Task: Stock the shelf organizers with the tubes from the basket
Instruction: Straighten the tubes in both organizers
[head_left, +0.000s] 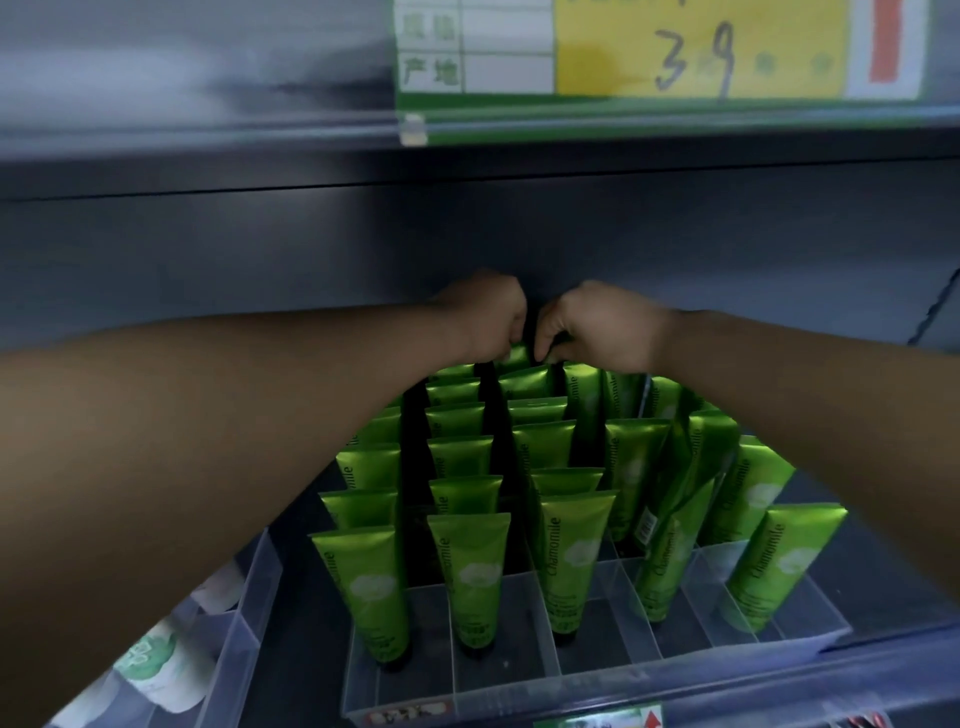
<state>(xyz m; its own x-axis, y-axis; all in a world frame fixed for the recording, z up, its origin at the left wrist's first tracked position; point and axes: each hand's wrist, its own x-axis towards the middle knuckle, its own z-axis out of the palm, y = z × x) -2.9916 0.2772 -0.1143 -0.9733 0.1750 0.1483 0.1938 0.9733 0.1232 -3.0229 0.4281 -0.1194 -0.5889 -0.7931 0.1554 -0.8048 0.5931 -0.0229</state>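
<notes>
Head view: I am seeing the left hand (491, 317) and the right hand (602, 325) reaching side by side to the shelf's rear. Both have their fingers curled and are pinching the crimped top of one green plastic tube (518, 355) directly beneath them. Nearer than the hands, matching green tubes (470, 566) are standing upright in the clear divided plastic organizer (597, 670).

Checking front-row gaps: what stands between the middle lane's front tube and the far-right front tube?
Head view: one leaning green Chamomile tube, tilted in its own lane between the middle front tube and far-right front tube.
</notes>
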